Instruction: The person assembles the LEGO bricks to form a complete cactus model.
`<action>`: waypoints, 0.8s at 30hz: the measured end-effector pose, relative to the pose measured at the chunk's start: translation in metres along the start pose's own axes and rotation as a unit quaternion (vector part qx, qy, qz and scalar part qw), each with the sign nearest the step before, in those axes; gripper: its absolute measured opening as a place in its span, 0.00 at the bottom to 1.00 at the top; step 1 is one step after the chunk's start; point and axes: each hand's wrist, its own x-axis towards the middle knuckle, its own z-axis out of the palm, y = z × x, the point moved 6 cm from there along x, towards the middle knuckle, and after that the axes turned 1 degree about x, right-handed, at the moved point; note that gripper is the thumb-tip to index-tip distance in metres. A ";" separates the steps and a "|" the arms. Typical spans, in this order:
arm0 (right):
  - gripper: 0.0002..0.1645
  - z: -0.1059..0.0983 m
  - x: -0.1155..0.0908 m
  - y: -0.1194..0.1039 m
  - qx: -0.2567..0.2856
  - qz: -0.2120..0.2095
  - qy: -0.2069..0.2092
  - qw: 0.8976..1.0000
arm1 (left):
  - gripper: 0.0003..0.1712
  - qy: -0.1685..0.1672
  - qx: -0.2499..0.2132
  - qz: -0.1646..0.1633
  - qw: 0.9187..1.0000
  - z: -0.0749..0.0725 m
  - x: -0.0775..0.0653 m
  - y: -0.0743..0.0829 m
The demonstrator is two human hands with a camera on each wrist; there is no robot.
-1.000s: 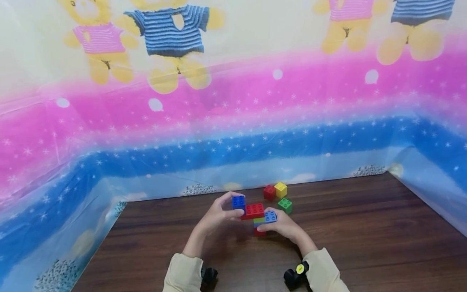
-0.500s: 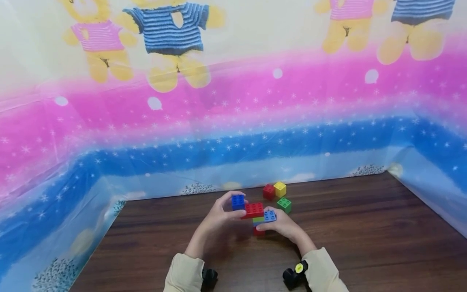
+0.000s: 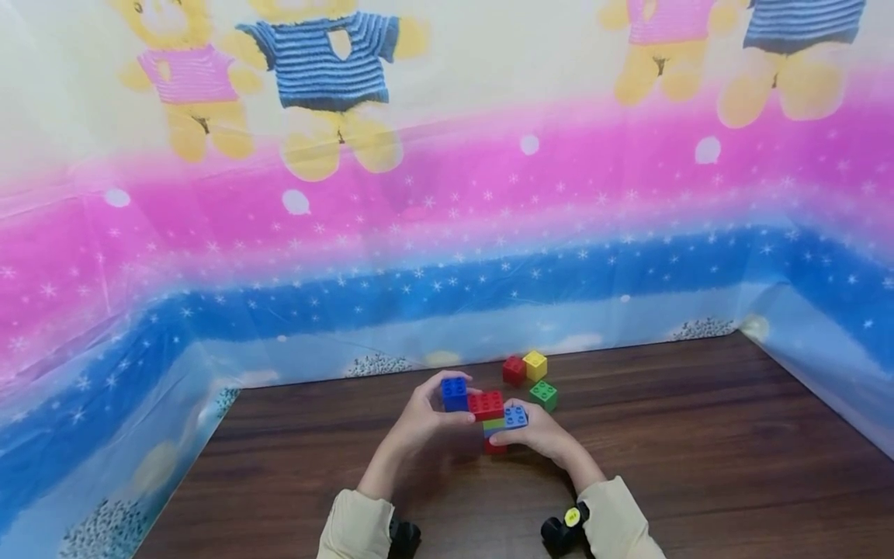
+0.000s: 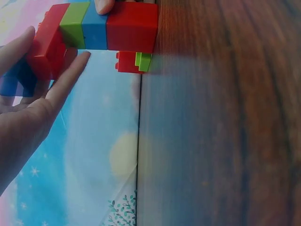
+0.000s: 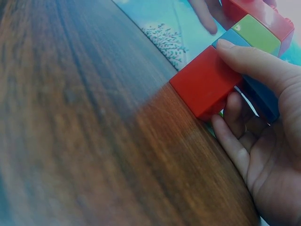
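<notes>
In the head view, a stack of toy building bricks stands between both hands. Its upright part has a red bottom brick (image 5: 207, 80), a light blue brick (image 3: 515, 417) jutting right, a lime green brick (image 4: 73, 26) and a long red top brick (image 3: 486, 404). A dark blue brick (image 3: 454, 394) sits at the left end of that top brick. My left hand (image 3: 415, 419) grips around the dark blue brick, its thumb along the red top brick. My right hand (image 3: 541, 431) holds the lower stack, thumb on the light blue brick and other fingers behind.
Behind the stack lie a loose red brick (image 3: 514, 370), a yellow brick (image 3: 535, 365) and a green brick (image 3: 543, 395) on the dark wooden table (image 3: 663, 442). A printed cloth (image 3: 447, 202) with teddy bears hangs along the table's far edge.
The dark blue brick sits slightly lower against the red top brick, and my left thumb has shifted a little right and down. My right hand keeps its hold in nearly the same place.
</notes>
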 end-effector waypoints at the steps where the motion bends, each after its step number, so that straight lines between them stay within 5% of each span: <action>1: 0.29 0.000 0.000 0.000 0.001 -0.001 -0.001 1.000 | 0.29 0.001 0.000 0.001 1.000 0.000 0.000 0.000; 15: 0.29 0.000 0.000 -0.005 0.000 -0.020 -0.011 1.000 | 0.28 0.005 0.018 0.010 1.000 -0.001 0.000 0.000; 24: 0.37 -0.005 -0.001 -0.002 -0.009 0.020 -0.039 0.999 | 0.28 0.001 0.016 0.012 1.000 -0.002 0.000 -0.001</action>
